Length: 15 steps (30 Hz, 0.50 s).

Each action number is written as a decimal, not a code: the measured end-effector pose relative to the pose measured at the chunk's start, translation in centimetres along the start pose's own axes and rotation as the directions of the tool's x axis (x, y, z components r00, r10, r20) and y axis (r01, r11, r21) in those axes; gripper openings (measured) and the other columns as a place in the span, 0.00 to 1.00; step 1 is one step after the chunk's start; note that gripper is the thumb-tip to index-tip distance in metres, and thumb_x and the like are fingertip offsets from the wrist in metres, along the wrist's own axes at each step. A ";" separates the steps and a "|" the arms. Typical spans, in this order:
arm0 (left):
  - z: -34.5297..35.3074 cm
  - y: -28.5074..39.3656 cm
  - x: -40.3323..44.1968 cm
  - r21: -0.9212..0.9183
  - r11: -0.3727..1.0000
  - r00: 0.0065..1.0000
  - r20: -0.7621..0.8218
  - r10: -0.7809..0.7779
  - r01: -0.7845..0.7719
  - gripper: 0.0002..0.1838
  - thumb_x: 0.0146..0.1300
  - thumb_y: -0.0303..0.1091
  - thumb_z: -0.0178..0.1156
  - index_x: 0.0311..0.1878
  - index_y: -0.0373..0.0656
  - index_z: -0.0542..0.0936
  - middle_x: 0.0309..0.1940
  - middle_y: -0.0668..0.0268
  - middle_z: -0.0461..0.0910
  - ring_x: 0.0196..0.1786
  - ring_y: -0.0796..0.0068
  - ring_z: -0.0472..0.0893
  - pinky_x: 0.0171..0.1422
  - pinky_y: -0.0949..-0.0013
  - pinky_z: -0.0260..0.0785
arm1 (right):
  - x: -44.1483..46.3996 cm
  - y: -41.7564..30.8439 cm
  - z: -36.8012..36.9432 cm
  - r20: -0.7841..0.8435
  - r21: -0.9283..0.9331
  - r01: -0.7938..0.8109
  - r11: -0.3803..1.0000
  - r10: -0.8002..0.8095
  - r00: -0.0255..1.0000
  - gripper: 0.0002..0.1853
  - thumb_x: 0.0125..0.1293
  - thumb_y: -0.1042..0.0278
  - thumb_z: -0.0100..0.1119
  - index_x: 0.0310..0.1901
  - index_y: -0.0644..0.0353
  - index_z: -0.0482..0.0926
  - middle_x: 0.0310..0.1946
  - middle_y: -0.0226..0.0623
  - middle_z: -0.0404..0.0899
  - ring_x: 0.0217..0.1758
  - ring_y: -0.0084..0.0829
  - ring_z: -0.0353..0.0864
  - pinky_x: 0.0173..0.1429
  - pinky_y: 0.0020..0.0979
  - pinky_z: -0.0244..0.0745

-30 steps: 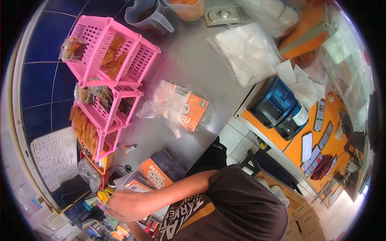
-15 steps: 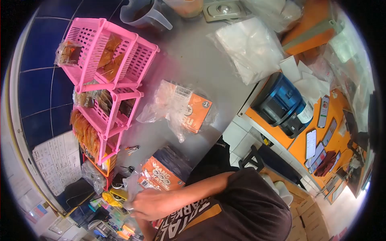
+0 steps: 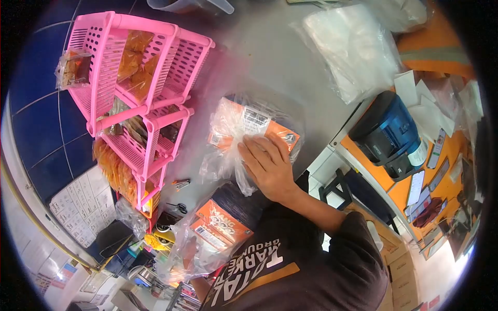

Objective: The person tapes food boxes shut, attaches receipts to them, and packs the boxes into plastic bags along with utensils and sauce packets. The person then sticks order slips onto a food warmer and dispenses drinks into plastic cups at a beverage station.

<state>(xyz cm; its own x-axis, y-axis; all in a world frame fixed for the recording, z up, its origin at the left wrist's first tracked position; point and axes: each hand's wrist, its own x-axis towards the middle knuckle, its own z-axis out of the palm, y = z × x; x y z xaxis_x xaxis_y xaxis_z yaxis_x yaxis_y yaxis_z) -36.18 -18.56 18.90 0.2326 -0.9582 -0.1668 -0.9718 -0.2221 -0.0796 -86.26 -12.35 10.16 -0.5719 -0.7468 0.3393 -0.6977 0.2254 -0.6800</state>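
Moved since the earlier frame – right hand (image 3: 270,170), from beside the lower bagged bundle (image 3: 218,228) over to the bag of orange packets (image 3: 257,121). Seen under both: a grey, slightly shiny tabletop (image 3: 270,67), carrying also pink stacked baskets (image 3: 142,23) along a blue tiled wall (image 3: 41,114), and a pile of clear plastic (image 3: 353,52) toward the upper right. Seen farther right: an orange tabletop (image 3: 371,158) with a blue-and-black printer (image 3: 386,135) and several phones (image 3: 415,187). Directly under the right hand and touching it: the bag of orange packets, with fingers outstretched, a little spread, laid over the gathered plastic. At the lower bagged bundle, near the dark shirt (image 3: 332,269) – left hand (image 3: 191,253), half hidden by clear plastic; impossible to tell whether gripping it.
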 end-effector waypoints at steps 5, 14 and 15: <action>0.1 0.6 -0.2 0.007 1.000 1.000 0.010 -0.006 0.006 0.10 0.60 0.36 0.61 0.32 0.39 0.84 0.25 0.46 0.83 0.29 0.45 0.85 0.36 0.46 0.76 | 0.3 0.2 -0.1 -0.020 0.005 0.001 1.000 -0.001 1.000 0.28 0.53 0.70 0.74 0.58 0.58 0.84 0.59 0.33 0.83 0.58 0.35 0.80 0.70 0.46 0.70; 0.8 2.6 0.8 0.020 1.000 1.000 0.020 0.013 -0.013 0.10 0.60 0.36 0.61 0.33 0.39 0.85 0.25 0.46 0.83 0.30 0.44 0.85 0.37 0.45 0.77 | 0.3 0.4 -0.1 -0.028 -0.002 0.038 0.999 -0.038 0.999 0.22 0.60 0.67 0.60 0.57 0.61 0.83 0.58 0.37 0.82 0.60 0.35 0.79 0.68 0.43 0.72; 0.8 2.9 0.9 0.020 1.000 1.000 0.020 0.021 -0.021 0.10 0.60 0.36 0.61 0.33 0.40 0.85 0.25 0.46 0.83 0.30 0.43 0.85 0.37 0.45 0.77 | 0.3 0.4 -0.1 -0.014 -0.008 0.024 1.000 -0.024 1.000 0.23 0.60 0.67 0.61 0.58 0.60 0.82 0.61 0.39 0.81 0.61 0.37 0.78 0.68 0.44 0.72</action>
<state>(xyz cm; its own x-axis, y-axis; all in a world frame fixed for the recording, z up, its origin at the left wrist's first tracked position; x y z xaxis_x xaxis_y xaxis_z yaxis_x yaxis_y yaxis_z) -38.73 -19.95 17.74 0.2132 -0.9587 -0.1884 -0.9755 -0.1981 -0.0962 -86.70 -12.42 10.04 -0.5611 -0.7429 0.3650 -0.7146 0.2122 -0.6666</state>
